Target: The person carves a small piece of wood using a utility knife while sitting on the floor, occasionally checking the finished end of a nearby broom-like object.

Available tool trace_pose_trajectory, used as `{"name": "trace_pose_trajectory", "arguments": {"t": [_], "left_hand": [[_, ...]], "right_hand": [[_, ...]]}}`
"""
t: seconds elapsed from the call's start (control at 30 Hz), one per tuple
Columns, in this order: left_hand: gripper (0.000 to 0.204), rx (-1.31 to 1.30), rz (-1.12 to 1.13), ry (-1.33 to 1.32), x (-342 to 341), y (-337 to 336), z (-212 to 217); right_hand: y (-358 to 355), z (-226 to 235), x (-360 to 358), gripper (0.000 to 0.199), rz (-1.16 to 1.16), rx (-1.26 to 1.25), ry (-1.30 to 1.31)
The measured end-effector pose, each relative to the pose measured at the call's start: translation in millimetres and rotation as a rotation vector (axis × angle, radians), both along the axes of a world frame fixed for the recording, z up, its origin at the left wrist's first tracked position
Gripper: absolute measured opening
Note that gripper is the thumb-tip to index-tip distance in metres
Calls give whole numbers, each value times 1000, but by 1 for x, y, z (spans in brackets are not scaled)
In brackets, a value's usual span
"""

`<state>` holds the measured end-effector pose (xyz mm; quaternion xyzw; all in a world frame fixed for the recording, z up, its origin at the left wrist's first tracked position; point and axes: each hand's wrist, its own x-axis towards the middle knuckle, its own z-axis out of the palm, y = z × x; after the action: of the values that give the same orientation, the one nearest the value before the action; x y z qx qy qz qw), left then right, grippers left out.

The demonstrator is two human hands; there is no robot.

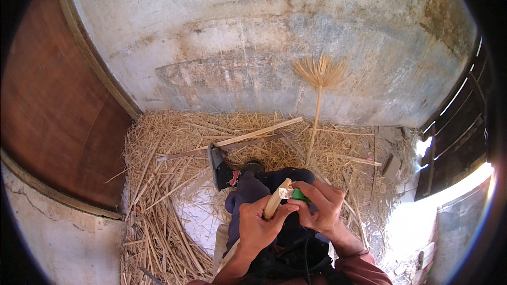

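My left hand (256, 227) is closed round a short, pale piece of wood or bamboo (273, 204), which is held upright and tilted over my lap. My right hand (323, 206) grips a small green-handled tool (300, 196). Its working end meets or nearly meets the pale top of the piece, where thin light curls show. Fingers hide most of the tool, so I cannot tell its exact kind. Both hands are close together above my dark trousers (246, 200).
Straw and shavings (158, 132) cover the floor, with long wooden strips (259, 133) beyond my shoes. Many split sticks (163, 243) lie at left. A straw broom (319, 74) leans bristles-up on the stained wall (237, 37). A brown door panel (58, 100) stands left; dark boards (459, 137) stand right.
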<state>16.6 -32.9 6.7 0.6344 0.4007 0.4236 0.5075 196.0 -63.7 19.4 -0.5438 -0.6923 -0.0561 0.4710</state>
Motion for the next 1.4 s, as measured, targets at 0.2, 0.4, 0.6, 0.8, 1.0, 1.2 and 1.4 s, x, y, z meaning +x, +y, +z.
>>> {"name": "trace_pose_trajectory", "arguments": {"t": [0.2,0.4,0.6,0.8,1.0,1.2,1.4], "left_hand": [[26,-31,9,45,-3,-1,12],[36,-23,-93,102,-9,-9,10],[31,-99,-331,-81,-17,17,-4],[26,-545,-642,-334,-20,39,6],[33,-155,-540,-150,-15,38,-11],[40,-11,-448,-60,-14,29,-12],[44,13,-465,-5,-17,27,-8]], "right_hand": [[2,-1,-9,31,-8,23,87],[17,-11,24,24,-213,40,372],[15,-10,113,31,398,-632,814],[10,-19,79,33,35,-393,764],[5,-11,28,30,234,-121,110],[-2,0,9,32,169,-112,6],[-1,5,8,30,202,-100,-72]]}}
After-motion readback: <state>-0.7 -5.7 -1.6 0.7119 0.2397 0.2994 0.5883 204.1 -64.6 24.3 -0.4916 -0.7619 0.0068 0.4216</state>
